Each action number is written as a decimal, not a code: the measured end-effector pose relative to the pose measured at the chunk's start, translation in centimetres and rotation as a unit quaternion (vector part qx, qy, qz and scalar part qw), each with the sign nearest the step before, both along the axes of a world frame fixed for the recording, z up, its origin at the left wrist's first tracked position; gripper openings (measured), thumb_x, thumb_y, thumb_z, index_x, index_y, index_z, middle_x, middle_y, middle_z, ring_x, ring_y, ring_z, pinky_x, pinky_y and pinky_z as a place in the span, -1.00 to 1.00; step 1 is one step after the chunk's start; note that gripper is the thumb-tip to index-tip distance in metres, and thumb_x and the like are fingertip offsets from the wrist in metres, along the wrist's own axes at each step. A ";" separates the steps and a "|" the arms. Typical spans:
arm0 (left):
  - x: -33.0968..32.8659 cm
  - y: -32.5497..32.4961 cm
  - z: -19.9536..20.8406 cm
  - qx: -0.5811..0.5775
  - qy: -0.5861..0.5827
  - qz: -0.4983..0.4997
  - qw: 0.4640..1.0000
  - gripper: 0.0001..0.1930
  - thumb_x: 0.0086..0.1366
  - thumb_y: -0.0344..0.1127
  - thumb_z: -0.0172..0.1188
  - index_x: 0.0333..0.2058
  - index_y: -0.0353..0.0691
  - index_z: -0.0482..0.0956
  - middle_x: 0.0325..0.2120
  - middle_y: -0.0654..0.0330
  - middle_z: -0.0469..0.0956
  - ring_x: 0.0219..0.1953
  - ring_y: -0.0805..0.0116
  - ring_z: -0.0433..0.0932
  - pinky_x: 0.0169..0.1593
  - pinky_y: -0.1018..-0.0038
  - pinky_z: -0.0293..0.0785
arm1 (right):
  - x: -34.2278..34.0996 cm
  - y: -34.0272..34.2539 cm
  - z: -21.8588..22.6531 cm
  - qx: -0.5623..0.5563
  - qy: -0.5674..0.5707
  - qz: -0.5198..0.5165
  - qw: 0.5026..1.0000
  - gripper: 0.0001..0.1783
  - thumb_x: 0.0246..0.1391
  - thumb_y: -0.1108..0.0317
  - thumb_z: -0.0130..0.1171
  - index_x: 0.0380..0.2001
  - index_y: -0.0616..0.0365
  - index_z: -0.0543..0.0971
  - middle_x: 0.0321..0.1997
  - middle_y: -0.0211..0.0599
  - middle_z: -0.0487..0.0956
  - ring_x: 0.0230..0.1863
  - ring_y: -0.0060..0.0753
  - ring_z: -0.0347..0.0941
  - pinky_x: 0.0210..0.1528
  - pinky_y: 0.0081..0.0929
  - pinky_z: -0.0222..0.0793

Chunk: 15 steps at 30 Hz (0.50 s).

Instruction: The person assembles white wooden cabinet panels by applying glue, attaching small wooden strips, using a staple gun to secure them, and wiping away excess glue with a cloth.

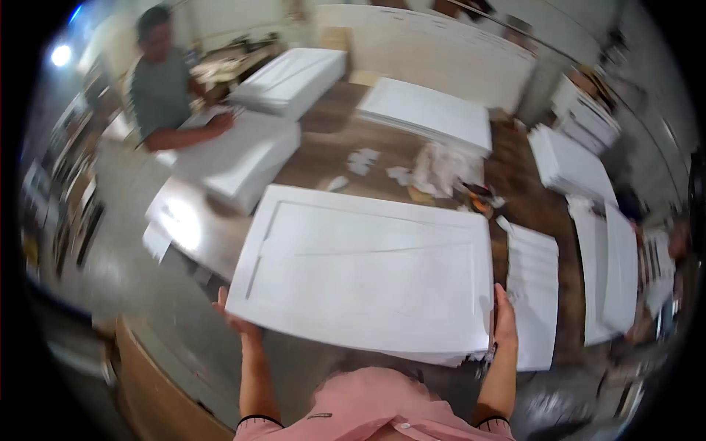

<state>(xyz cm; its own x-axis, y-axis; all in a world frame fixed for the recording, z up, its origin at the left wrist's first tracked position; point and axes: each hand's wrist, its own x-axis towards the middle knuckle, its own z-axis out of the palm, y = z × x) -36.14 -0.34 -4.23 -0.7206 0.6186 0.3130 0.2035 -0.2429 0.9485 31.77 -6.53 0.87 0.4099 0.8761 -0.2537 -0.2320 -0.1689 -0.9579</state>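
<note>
A large white rectangular panel [368, 272] spans the space in front of me. It looks like a cabinet door, with a shallow recessed border and faint thin lines across its face. My left hand [237, 316] grips its near left corner, the fingers partly hidden beneath it. At the right edge, my right hand [505, 320] presses against the panel's side with the fingers pointing up along it. The panel's underside is hidden, so I cannot tell whether it also rests on something.
Brown table [331, 117] beyond. Stacked white panels stand at the back left [294, 77], back middle [426, 110] and right [570, 165]. Crumpled plastic [441, 167], paper scraps [362, 160] and a thin white sheet [533, 294] lie nearby. Another person [165, 95] leans over a left stack [243, 151].
</note>
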 end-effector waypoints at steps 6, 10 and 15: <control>-6.8 1.3 -7.5 0.216 -0.307 -0.394 0.839 -0.33 0.60 0.13 -0.19 0.35 -0.36 0.34 0.25 -0.06 0.46 0.27 -0.05 0.43 0.40 0.08 0.27 | -4.0 -5.1 1.3 -0.020 0.049 0.049 0.997 -0.25 0.37 0.32 0.03 0.57 0.14 0.12 0.57 -0.31 0.26 0.55 -0.34 0.13 0.55 -0.40 -0.05; -3.5 4.8 -2.9 -0.061 -0.205 -0.124 0.969 -0.33 0.65 0.04 -0.19 0.40 -0.48 0.22 0.36 -0.04 0.35 0.34 0.12 0.36 0.40 0.24 0.26 | -6.0 -9.2 0.2 -0.056 0.065 0.001 0.996 -0.18 0.35 0.36 0.04 0.60 0.09 0.04 0.60 -0.29 0.20 0.58 -0.33 0.07 0.56 -0.41 -0.09; -5.5 3.2 -2.2 -0.101 -0.258 -0.157 0.948 -0.37 0.64 -0.02 -0.16 0.35 -0.54 0.28 0.33 -0.03 0.38 0.29 0.13 0.39 0.39 0.24 0.26 | -8.7 -11.1 0.7 -0.010 0.048 0.013 0.999 -0.15 0.30 0.36 0.04 0.59 0.18 0.01 0.59 -0.21 0.19 0.58 -0.30 0.07 0.56 -0.39 -0.08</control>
